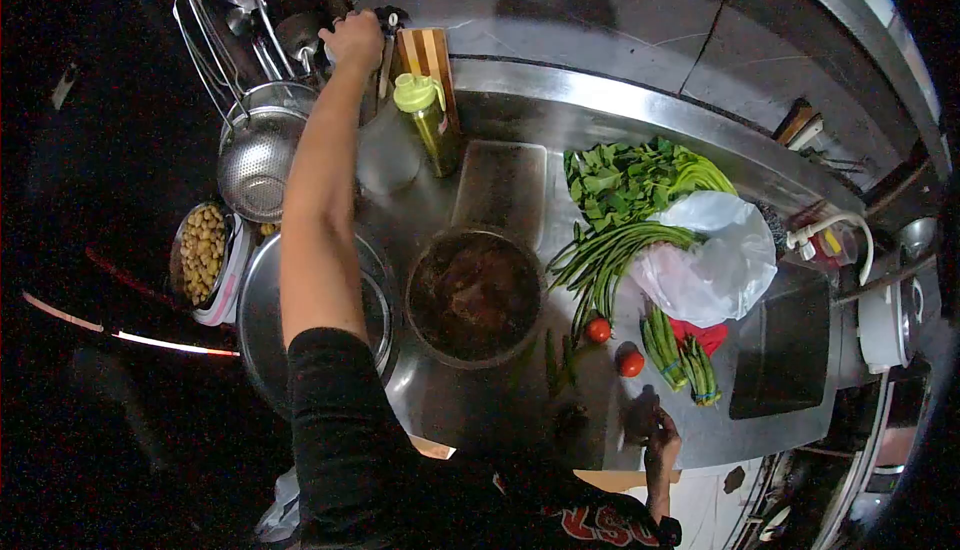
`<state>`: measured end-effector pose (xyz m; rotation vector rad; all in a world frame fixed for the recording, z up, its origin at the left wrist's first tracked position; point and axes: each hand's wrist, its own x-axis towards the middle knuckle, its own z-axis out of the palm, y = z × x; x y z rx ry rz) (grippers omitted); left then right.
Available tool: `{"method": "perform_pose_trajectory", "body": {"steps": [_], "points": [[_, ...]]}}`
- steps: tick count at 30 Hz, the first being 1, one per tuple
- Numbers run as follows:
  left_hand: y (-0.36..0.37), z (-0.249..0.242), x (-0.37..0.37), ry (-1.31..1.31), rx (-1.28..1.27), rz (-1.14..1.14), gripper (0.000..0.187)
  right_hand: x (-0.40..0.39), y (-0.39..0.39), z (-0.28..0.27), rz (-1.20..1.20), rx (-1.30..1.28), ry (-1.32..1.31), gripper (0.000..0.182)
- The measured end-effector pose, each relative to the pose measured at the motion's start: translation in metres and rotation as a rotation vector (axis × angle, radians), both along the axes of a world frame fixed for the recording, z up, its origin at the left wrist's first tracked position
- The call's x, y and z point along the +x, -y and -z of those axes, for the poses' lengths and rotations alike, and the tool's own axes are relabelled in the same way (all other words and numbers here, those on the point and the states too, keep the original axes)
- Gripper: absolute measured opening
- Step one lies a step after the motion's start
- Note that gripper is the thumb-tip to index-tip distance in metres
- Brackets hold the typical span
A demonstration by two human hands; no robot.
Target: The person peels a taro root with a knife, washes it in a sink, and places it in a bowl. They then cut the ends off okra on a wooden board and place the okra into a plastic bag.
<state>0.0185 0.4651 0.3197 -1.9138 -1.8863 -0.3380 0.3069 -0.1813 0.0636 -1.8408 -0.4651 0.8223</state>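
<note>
My left hand [355, 40] is stretched to the back of the counter with its fingers curled down, and what they hold is hidden. Right beside it are a dark handle-like item [392, 20] and a striped wooden cutting board [440, 55] standing upright. A bottle with a yellow-green lid [417, 93] stands just in front of the board. Low at the counter's front edge, my right hand [661, 442] is in shadow, fingers slightly apart. Nearest to it are a tomato [630, 361] and bundled green pods [700, 375].
A dark round pan [475, 300] sits mid-counter before a rectangular tray [505, 185]. Leafy greens [620, 185], long beans [625, 250] and a white plastic bag [710, 260] lie right, beside the sink [785, 350]. Colanders [258, 170] and a bowl of small potatoes [203, 250] stand left.
</note>
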Motion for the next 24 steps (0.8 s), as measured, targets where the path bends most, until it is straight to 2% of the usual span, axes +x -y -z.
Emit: {"method": "perform_pose_trajectory", "body": {"steps": [2,4,5,7,9,10,11,13,14,16,17,18,19,20,21,23,24], "points": [[-0.012,0.004,0.000,0.035,0.008,0.011,0.029,0.003,0.008,0.007,0.009,0.008,-0.009,0.033],[-0.019,0.009,0.005,0.072,0.016,0.024,0.028,0.007,0.012,0.012,-0.087,-0.018,0.175,0.031],[-0.022,0.012,0.008,0.010,-0.018,0.067,0.030,0.008,0.013,0.015,-0.084,-0.017,0.176,0.031],[-0.015,0.016,0.019,-0.053,-0.051,0.112,0.032,0.001,0.004,-0.002,-0.059,-0.028,0.085,0.029],[-0.002,0.027,0.035,-0.103,0.102,0.253,0.035,-0.005,-0.005,-0.020,-0.042,-0.032,0.045,0.028],[-0.007,0.031,0.040,-0.243,0.087,0.246,0.039,-0.007,-0.008,-0.025,-0.027,-0.039,0.006,0.027],[-0.010,0.033,0.046,-0.241,0.090,0.258,0.039,-0.007,-0.010,-0.026,-0.015,-0.037,0.006,0.027],[-0.010,0.034,0.059,-0.447,0.026,0.179,0.037,-0.006,-0.010,-0.029,-0.051,-0.009,-0.002,0.025],[-0.014,0.027,0.062,-0.467,-0.159,0.152,0.035,-0.005,-0.012,-0.032,-0.032,-0.014,-0.001,0.025],[-0.017,0.016,0.065,-0.437,-0.193,0.261,0.034,-0.007,-0.008,-0.041,-0.118,0.008,0.231,0.023],[-0.024,0.012,0.062,-0.408,-0.214,0.331,0.034,0.000,0.007,-0.023,-0.101,0.001,0.230,0.023],[-0.034,0.011,0.058,-0.411,-0.219,0.339,0.034,0.014,0.028,0.008,-0.154,-0.058,0.346,0.023],[-0.046,0.006,0.056,-0.376,-0.304,0.366,0.034,0.013,0.028,0.009,-0.209,-0.112,0.459,0.023],[-0.059,-0.001,0.054,-0.337,-0.386,0.391,0.034,0.010,0.030,0.008,0.026,0.010,-0.018,0.023],[-0.073,0.000,0.050,-0.339,-0.390,0.393,0.034,0.009,0.032,0.004,0.028,0.006,-0.019,0.023],[-0.095,0.001,0.044,-0.455,0.196,0.535,0.035,0.008,0.032,0.003,0.006,-0.009,-0.041,0.025],[-0.089,-0.006,0.045,-0.457,0.197,0.536,0.035,0.007,0.034,0.007,0.007,-0.008,-0.043,0.025]]}}
